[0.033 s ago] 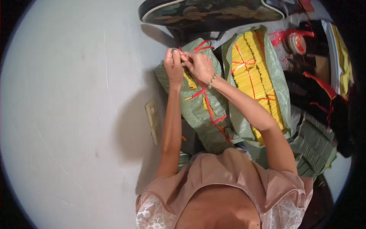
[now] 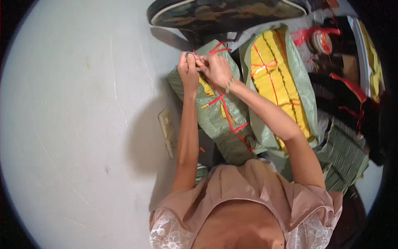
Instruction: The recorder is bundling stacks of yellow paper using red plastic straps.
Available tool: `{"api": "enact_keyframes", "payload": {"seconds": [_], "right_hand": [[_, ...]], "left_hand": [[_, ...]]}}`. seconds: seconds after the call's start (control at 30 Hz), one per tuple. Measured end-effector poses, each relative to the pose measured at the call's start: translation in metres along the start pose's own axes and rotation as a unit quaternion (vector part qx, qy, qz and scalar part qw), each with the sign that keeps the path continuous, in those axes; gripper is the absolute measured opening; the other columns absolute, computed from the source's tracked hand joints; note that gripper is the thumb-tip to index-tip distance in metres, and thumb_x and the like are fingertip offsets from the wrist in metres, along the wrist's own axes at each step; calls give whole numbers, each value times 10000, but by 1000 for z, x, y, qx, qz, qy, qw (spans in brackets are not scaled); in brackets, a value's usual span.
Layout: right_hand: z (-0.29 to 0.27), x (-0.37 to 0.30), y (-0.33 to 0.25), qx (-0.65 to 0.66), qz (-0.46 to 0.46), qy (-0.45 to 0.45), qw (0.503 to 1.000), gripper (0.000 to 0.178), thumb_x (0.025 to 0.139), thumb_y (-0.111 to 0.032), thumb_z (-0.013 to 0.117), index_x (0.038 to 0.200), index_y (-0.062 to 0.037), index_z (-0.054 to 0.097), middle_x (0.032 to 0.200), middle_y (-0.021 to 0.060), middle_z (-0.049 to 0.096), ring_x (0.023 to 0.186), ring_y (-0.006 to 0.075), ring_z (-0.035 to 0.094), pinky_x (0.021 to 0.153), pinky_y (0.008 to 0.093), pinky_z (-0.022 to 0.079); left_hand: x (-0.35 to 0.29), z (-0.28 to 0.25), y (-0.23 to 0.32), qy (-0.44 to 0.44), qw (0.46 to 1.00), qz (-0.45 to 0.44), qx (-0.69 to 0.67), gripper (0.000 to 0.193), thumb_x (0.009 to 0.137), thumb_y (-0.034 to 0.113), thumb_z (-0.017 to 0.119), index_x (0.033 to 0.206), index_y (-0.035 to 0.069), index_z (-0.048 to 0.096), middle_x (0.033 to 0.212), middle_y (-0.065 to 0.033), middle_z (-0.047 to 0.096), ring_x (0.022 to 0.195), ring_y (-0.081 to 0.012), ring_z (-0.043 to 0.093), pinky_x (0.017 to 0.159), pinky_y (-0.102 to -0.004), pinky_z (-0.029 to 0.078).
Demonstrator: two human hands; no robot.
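My left hand [image 2: 188, 72] is closed in a pinch at the far end of a green woven sack [image 2: 213, 114], with a small dark, curved bit showing by its thumb. Fingers bent together, my right hand [image 2: 218, 71] meets it from the right; a bead bracelet circles that wrist. What the two hands pinch between them is too small to make out. Red string [image 2: 227, 114] runs lengthwise and across this sack, and yellow contents [image 2: 206, 86] show through its gap. Beside it on the right lies an opened green sack [image 2: 306, 89] with yellow stacked bundles [image 2: 271, 83] tied in red string.
A padded chair or stool edge [image 2: 228, 16] juts in at the far side. The pale wall [image 2: 83, 124] with a socket plate [image 2: 166, 124] borders my left. At right are a string roll [image 2: 321, 42], dark cloth with red ties and a folded green stack [image 2: 342, 153].
The whole view has shifted very slightly. Both hands keep the same pinch at the same end of the sack.
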State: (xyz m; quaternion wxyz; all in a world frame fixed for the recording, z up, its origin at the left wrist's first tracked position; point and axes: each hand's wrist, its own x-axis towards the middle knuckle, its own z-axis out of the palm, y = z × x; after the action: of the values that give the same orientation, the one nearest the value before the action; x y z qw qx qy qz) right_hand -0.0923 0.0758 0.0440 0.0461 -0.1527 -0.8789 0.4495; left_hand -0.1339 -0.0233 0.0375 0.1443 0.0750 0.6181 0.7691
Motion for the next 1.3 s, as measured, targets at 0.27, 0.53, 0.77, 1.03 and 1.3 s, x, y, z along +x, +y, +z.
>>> {"api": "enact_keyframes", "payload": {"seconds": [0.27,0.53,0.77,1.03,1.3], "right_hand": [[8,4,-9,-53,62,-52,995,99,717,-218,584,655,-149,617,716,138,630,762,336,624,651,447,479],[18,-3,4,-82,-19,-22,996,86,755,-191,564,756,-107,580,699,147,608,743,351,606,625,467,464],[10,-18,16,-22,-72,32,997,218,748,-177,639,962,-146,614,922,93,616,807,294,613,685,396,490],[-41,-32,55,-1,-33,23,999,185,830,-246,574,825,-72,637,799,101,628,740,305,609,659,403,482],[-5,38,11,-111,121,-146,976,598,620,-563,684,707,28,657,705,210,632,732,335,645,691,377,504]], "left_hand": [[-10,-1,-10,31,998,23,-46,229,960,147,376,741,81,377,631,21,395,591,-60,376,552,-217,332],[-22,1,-6,-8,1000,12,-20,220,955,128,391,745,64,405,635,12,428,590,-58,385,562,-209,346],[-14,-12,2,117,969,-62,-208,126,949,155,421,882,52,451,755,-59,505,800,-195,555,776,-341,432],[-11,-25,10,95,990,-64,-77,144,952,183,415,966,50,470,857,-85,568,884,-191,552,753,-302,419],[-24,-3,22,50,998,-36,20,173,944,153,394,842,70,506,829,-28,576,816,-98,510,737,-246,381]]}}
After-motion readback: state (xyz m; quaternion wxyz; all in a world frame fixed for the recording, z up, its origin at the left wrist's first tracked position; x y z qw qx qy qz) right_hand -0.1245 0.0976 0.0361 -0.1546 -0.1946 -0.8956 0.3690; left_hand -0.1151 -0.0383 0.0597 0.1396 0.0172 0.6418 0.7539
